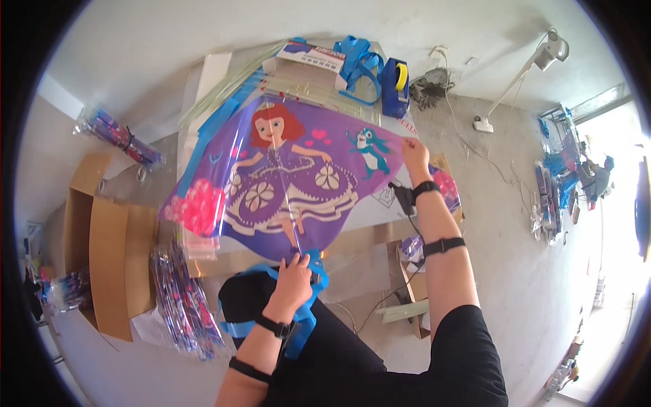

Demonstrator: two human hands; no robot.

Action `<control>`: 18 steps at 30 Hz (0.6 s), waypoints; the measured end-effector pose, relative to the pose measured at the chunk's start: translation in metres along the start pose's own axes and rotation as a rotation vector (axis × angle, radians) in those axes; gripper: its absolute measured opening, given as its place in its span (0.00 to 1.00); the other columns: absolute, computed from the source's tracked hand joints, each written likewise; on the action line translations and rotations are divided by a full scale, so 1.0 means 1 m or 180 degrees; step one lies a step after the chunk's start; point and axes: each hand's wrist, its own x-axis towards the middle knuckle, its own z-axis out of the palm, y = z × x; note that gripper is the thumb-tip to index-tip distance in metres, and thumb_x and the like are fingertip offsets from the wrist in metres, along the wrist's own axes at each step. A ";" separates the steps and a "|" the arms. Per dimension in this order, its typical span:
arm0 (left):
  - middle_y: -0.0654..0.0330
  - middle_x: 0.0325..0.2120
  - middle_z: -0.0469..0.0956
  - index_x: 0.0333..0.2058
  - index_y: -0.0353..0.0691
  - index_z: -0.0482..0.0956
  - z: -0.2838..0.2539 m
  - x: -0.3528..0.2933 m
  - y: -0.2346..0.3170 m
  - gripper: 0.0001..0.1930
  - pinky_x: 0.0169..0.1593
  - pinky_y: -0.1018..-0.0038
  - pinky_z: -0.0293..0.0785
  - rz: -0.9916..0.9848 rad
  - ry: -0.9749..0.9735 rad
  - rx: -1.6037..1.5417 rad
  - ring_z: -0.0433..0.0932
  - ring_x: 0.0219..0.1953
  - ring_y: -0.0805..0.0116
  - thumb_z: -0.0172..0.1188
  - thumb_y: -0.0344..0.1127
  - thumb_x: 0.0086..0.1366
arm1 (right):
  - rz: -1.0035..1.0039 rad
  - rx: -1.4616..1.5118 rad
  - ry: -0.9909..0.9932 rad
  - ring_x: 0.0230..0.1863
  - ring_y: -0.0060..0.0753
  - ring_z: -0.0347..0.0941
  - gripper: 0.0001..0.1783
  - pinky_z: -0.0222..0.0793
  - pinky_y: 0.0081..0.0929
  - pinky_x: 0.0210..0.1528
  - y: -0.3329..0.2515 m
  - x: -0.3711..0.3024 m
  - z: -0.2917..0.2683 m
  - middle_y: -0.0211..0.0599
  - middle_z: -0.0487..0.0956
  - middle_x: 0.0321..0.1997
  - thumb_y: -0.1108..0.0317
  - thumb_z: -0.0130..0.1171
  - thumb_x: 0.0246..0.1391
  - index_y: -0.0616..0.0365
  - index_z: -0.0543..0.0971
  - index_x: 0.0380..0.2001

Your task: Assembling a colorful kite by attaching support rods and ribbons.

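A purple kite (312,146) with a printed princess, a blue rabbit and pink hearts lies spread over the table, its lower point towards me. My right hand (415,159) is closed on the kite's right tip in a pinch. At the bottom point, my left hand (293,281) has its fingers closed on the kite's edge. Blue ribbon (314,288) hangs from there beside my left hand and over my lap. Pink printing (196,210) fills the kite's left corner. My left fingertips are partly hidden.
On the table's far side are thin pale rods (312,95), an open box (308,57), more blue ribbon (359,68) and a blue tape dispenser (395,88). Cardboard boxes (112,258) and wrapped bundles (183,305) stand at left. A cable (468,142) runs along the wall.
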 end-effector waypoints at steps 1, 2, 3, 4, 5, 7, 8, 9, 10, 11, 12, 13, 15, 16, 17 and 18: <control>0.54 0.56 0.68 0.33 0.35 0.81 -0.001 0.001 0.000 0.12 0.60 0.46 0.55 -0.0019 0.0030 0.0006 0.63 0.60 0.52 0.51 0.28 0.52 | 0.0019 -0.0103 0.0077 0.33 0.41 0.78 0.15 0.71 0.33 0.37 -0.003 0.027 0.001 0.43 0.81 0.28 0.56 0.57 0.51 0.53 0.82 0.36; 0.54 0.56 0.68 0.33 0.35 0.81 -0.003 0.000 0.001 0.12 0.60 0.46 0.55 -0.0045 0.0003 -0.0023 0.63 0.60 0.53 0.51 0.28 0.52 | 0.0097 -0.0250 0.0218 0.34 0.42 0.78 0.16 0.71 0.34 0.38 -0.005 0.049 0.002 0.42 0.81 0.28 0.55 0.57 0.51 0.53 0.81 0.37; 0.54 0.56 0.68 0.32 0.35 0.81 -0.005 0.000 0.001 0.11 0.61 0.46 0.54 -0.0022 0.0044 -0.0066 0.63 0.60 0.53 0.51 0.28 0.52 | 0.0017 -0.0189 0.0172 0.34 0.42 0.78 0.16 0.71 0.34 0.38 -0.009 0.068 0.004 0.42 0.81 0.28 0.55 0.57 0.51 0.53 0.81 0.37; 0.54 0.56 0.68 0.32 0.35 0.81 -0.006 0.001 0.002 0.11 0.61 0.46 0.54 -0.0072 0.0009 -0.0023 0.63 0.60 0.53 0.51 0.28 0.52 | 0.0009 -0.0165 0.0307 0.35 0.43 0.78 0.17 0.71 0.36 0.40 -0.014 0.085 0.007 0.41 0.81 0.29 0.56 0.56 0.51 0.53 0.80 0.39; 0.54 0.56 0.68 0.32 0.34 0.81 -0.008 0.001 0.002 0.10 0.59 0.46 0.57 -0.0048 -0.0009 -0.0010 0.64 0.59 0.52 0.53 0.29 0.53 | 0.0016 -0.0160 0.0519 0.37 0.44 0.78 0.17 0.70 0.37 0.42 -0.018 0.097 0.010 0.40 0.82 0.30 0.56 0.56 0.51 0.53 0.80 0.41; 0.54 0.56 0.68 0.31 0.34 0.80 -0.011 0.001 0.002 0.09 0.58 0.46 0.59 -0.0040 0.0000 0.0025 0.65 0.59 0.52 0.54 0.29 0.53 | 0.0162 -0.0222 0.0219 0.40 0.44 0.77 0.20 0.69 0.37 0.46 -0.024 0.119 0.015 0.42 0.82 0.33 0.54 0.55 0.52 0.53 0.78 0.45; 0.54 0.56 0.68 0.31 0.33 0.80 -0.012 0.002 0.003 0.09 0.58 0.46 0.59 -0.0055 -0.0055 0.0039 0.64 0.59 0.51 0.54 0.29 0.53 | 0.0028 -0.0428 0.0313 0.41 0.44 0.77 0.20 0.70 0.36 0.46 -0.028 0.129 0.019 0.44 0.82 0.34 0.53 0.55 0.52 0.53 0.79 0.44; 0.54 0.56 0.68 0.31 0.33 0.80 -0.013 0.002 0.004 0.09 0.58 0.46 0.59 -0.0032 -0.0103 0.0036 0.64 0.60 0.51 0.54 0.29 0.54 | -0.0007 -0.0680 0.0475 0.42 0.44 0.77 0.20 0.70 0.36 0.46 -0.030 0.135 0.023 0.45 0.81 0.35 0.52 0.54 0.52 0.54 0.79 0.42; 0.56 0.57 0.67 0.32 0.34 0.81 -0.013 0.003 0.005 0.11 0.62 0.47 0.53 -0.0120 -0.0200 -0.0096 0.62 0.62 0.53 0.51 0.28 0.53 | 0.0251 -0.0557 0.0139 0.44 0.45 0.76 0.21 0.70 0.35 0.47 -0.030 0.142 0.023 0.47 0.81 0.37 0.50 0.54 0.51 0.54 0.81 0.39; 0.56 0.57 0.67 0.32 0.34 0.81 -0.014 0.004 0.005 0.11 0.62 0.47 0.53 -0.0163 -0.0179 -0.0093 0.62 0.62 0.53 0.51 0.28 0.53 | 0.0232 -0.0500 0.0043 0.44 0.45 0.76 0.21 0.70 0.35 0.47 -0.030 0.146 0.025 0.47 0.81 0.37 0.50 0.54 0.51 0.54 0.81 0.39; 0.56 0.57 0.67 0.32 0.34 0.81 -0.014 0.003 0.006 0.10 0.62 0.47 0.53 -0.0167 -0.0193 -0.0055 0.62 0.62 0.53 0.51 0.27 0.53 | 0.0440 -0.0273 -0.0091 0.42 0.41 0.77 0.19 0.70 0.34 0.44 -0.030 0.149 0.026 0.43 0.81 0.35 0.52 0.56 0.50 0.54 0.81 0.37; 0.56 0.57 0.67 0.31 0.34 0.81 -0.014 0.003 0.006 0.10 0.62 0.47 0.53 -0.0139 -0.0191 -0.0056 0.62 0.62 0.53 0.51 0.27 0.53 | 0.0637 -0.0078 -0.0131 0.40 0.38 0.77 0.17 0.70 0.32 0.40 -0.030 0.152 0.027 0.40 0.82 0.34 0.54 0.58 0.49 0.55 0.82 0.35; 0.55 0.58 0.67 0.31 0.34 0.81 -0.014 0.002 0.007 0.10 0.62 0.48 0.52 -0.0156 -0.0205 -0.0016 0.62 0.61 0.53 0.52 0.27 0.53 | 0.0941 0.0644 -0.0234 0.36 0.33 0.75 0.14 0.69 0.30 0.37 -0.029 0.153 0.030 0.35 0.81 0.32 0.58 0.60 0.49 0.56 0.82 0.33; 0.55 0.58 0.67 0.30 0.35 0.81 -0.013 0.002 0.007 0.09 0.62 0.48 0.52 -0.0152 -0.0195 -0.0010 0.62 0.61 0.53 0.51 0.27 0.53 | 0.1290 0.1288 -0.0130 0.33 0.27 0.73 0.11 0.68 0.27 0.33 -0.030 0.154 0.030 0.31 0.81 0.31 0.61 0.62 0.48 0.56 0.82 0.31; 0.55 0.58 0.67 0.30 0.35 0.80 -0.013 0.002 0.007 0.09 0.62 0.47 0.52 -0.0118 -0.0158 -0.0035 0.62 0.61 0.53 0.51 0.27 0.53 | 0.1224 0.1348 -0.0241 0.33 0.27 0.73 0.11 0.68 0.27 0.33 -0.030 0.153 0.030 0.31 0.81 0.31 0.61 0.62 0.48 0.56 0.82 0.31; 0.55 0.58 0.67 0.30 0.35 0.80 -0.013 0.002 0.006 0.09 0.62 0.47 0.52 -0.0150 -0.0182 0.0004 0.62 0.61 0.53 0.51 0.27 0.53 | 0.1453 0.1713 -0.0228 0.31 0.25 0.71 0.09 0.66 0.26 0.32 -0.032 0.153 0.030 0.28 0.80 0.29 0.63 0.62 0.48 0.56 0.81 0.30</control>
